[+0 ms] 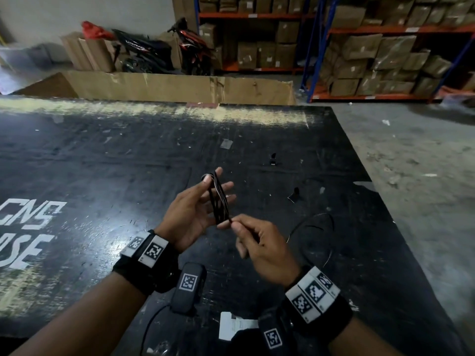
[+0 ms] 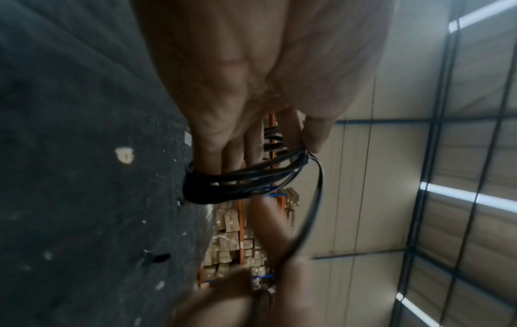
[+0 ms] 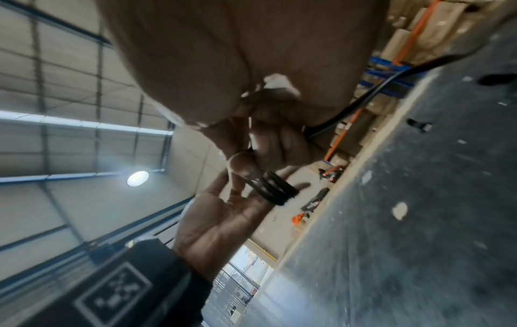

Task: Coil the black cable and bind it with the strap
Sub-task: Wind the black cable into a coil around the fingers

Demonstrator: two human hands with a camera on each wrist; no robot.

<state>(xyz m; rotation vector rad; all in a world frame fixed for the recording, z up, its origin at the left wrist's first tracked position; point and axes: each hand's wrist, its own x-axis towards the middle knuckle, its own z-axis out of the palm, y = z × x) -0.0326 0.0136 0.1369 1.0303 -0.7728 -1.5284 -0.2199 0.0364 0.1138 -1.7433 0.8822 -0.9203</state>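
Note:
The black cable (image 1: 219, 201) is wound in several loops around the fingers of my left hand (image 1: 192, 209), which is held palm-up over the black table (image 1: 115, 163). In the left wrist view the thumb presses the coil (image 2: 238, 179) against the index finger. My right hand (image 1: 259, 240) pinches the cable just below the coil, and the loose tail (image 1: 317, 222) arcs off to the right over the table. The right wrist view shows the coil (image 3: 277, 190) and the tail (image 3: 363, 99) running out of my fist. Two small black straps (image 1: 273, 159) (image 1: 295, 194) lie on the table beyond the hands.
A white paper slip (image 1: 231, 327) lies near the table's front edge. A flattened cardboard sheet (image 1: 167, 86) borders the far edge. Behind it stand a motorbike (image 1: 154, 52) and shelves of boxes (image 1: 385, 52). Concrete floor (image 1: 411, 176) lies past the right edge.

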